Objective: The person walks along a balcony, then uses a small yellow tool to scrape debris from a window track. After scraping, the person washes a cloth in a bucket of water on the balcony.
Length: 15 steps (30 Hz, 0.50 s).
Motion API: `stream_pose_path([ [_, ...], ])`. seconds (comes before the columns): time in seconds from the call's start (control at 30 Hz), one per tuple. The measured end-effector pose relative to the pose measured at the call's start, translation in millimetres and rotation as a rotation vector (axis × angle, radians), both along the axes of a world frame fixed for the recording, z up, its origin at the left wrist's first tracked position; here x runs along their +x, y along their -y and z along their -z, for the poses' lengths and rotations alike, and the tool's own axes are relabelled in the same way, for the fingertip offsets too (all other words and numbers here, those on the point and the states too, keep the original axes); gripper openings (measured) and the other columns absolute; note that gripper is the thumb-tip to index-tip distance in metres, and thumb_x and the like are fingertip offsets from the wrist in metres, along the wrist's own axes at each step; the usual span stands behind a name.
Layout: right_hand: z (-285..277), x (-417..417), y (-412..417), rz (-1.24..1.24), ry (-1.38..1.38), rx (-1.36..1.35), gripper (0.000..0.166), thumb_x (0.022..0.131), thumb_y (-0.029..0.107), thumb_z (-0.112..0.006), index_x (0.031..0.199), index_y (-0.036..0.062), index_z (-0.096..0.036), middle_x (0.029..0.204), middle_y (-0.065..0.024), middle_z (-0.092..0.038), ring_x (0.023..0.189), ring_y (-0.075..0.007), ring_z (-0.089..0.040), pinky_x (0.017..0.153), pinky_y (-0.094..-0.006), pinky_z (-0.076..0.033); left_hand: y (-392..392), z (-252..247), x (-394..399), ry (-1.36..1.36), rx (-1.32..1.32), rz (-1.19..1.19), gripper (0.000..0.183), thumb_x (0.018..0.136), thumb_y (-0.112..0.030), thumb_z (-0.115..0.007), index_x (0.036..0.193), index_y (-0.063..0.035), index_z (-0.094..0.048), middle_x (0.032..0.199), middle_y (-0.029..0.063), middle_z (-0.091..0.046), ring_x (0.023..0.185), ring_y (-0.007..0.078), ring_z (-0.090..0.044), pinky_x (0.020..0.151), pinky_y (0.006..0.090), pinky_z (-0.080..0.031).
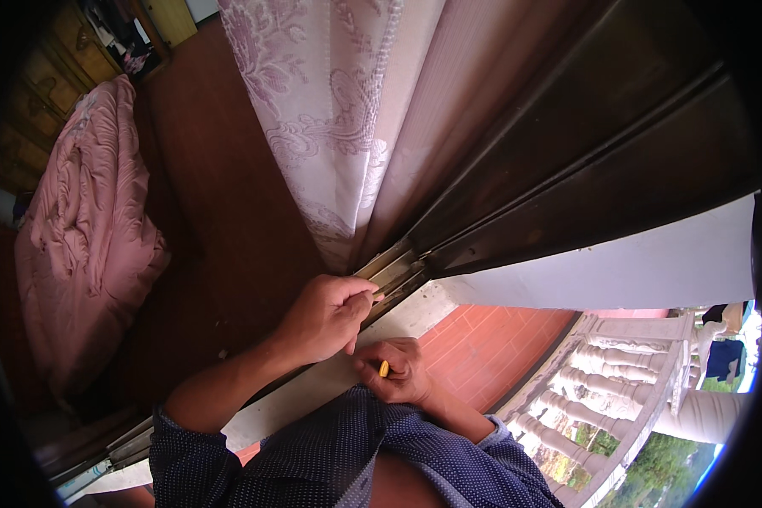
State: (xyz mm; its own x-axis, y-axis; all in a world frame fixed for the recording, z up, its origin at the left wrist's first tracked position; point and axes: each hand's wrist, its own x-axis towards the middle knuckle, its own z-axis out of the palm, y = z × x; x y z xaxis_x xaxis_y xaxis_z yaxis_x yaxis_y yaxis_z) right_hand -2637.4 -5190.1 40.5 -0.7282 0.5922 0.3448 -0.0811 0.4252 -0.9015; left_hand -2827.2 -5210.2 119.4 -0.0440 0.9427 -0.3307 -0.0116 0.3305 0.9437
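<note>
My left hand is over the metal track of a sliding door or window frame, fingers curled and thumb pressed in. A tiny yellowish bit shows at its fingertips, but whether the hand grips it is unclear. Close to my body, my right hand is closed around a slim yellow object. Only the rounded end of this object shows; the fingers hide the rest. A pale sill runs beneath both hands, along the outer side of the track.
A lilac patterned curtain hangs beside the dark frame panel. Indoors, a pink quilt lies left of the brown floor, near wooden cabinets. Outside are red tiles and a white balustrade.
</note>
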Motion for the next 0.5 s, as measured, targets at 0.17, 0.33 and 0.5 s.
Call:
stream_pose_path([
  [0.17,-2.0,0.0,-0.2,-0.004,0.010,-0.002,0.012,0.079,0.003,-0.074,0.087,0.0070,-0.066,0.066,-0.0076,-0.063,0.056,-0.0265,-0.064,0.052,-0.0347,-0.049,8.8,-6.4,-3.5,-0.018,0.017,0.005,0.028,0.103,-0.010,-0.051,0.113,0.0124,-0.065,0.065,0.0044,-0.063,0.049,0.0074,-0.058,0.046,0.0240,-0.047],
  [0.33,-2.3,0.4,-1.1,-0.006,0.009,0.002,0.011,0.079,0.003,-0.073,0.086,0.0066,-0.065,0.067,-0.0082,-0.063,0.056,-0.0271,-0.064,0.052,-0.0345,-0.049,20.4,-17.6,-5.1,-0.092,0.085,0.101,0.027,0.102,-0.010,-0.053,0.114,0.0097,-0.067,0.068,0.0068,-0.067,0.051,0.0081,-0.060,0.048,0.0254,-0.048],
  [0.5,8.2,0.3,-2.8,-0.012,-0.067,0.058,0.011,0.076,0.003,-0.074,0.082,0.0057,-0.064,0.067,-0.0090,-0.062,0.058,-0.0287,-0.064,0.053,-0.0347,-0.049,29.9,-14.7,13.9,-0.694,0.452,0.368,0.021,0.094,-0.011,-0.057,0.107,0.0025,-0.068,0.070,0.0220,-0.066,0.056,0.0391,-0.064,0.052,0.0464,-0.051],
])
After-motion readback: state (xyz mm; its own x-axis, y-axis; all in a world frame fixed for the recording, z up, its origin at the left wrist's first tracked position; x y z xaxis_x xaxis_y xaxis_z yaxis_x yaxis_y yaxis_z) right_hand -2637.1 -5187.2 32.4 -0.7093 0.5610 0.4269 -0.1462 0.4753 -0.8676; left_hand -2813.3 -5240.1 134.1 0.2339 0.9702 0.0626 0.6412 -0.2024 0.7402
